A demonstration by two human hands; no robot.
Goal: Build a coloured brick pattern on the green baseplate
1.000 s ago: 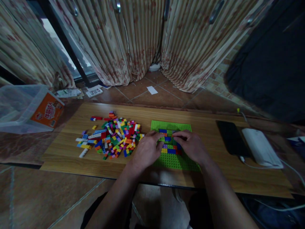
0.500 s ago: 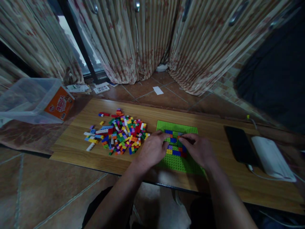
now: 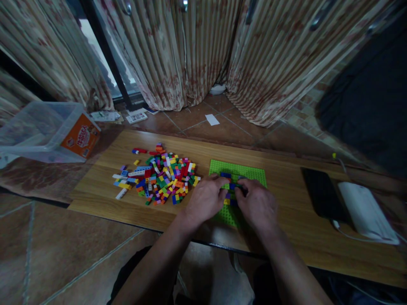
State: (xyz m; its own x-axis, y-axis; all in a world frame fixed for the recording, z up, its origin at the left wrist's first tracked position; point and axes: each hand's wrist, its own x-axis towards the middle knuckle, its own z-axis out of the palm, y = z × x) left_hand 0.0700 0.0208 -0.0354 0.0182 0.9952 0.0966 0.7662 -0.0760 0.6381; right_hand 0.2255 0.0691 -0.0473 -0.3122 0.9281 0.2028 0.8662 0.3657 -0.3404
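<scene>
A bright green studded baseplate (image 3: 251, 171) lies on the wooden board, with blue, yellow, purple and other building bricks (image 3: 225, 175) pressed onto it in a patch. From the left, my left hand (image 3: 205, 197) curls its thumb and index finger around the near-left side of that patch, gripping the bricks. My right hand (image 3: 258, 204) bends over the patch's right side, thumb and index finger close together on a small dark piece that looks like a green brick (image 3: 242, 190). Both hands hide much of the patch.
Left of the plate is a heap of loose coloured bricks (image 3: 167, 178). A clear plastic bin (image 3: 41, 131) with an orange label stands beyond the board's left end. A black phone (image 3: 324, 195) and a white device with a cable (image 3: 365, 212) lie at right.
My right hand has shifted left and closer to my left hand, with its fingers curling further over the bricks. My left hand stays nearly in place. The view has moved slightly.
</scene>
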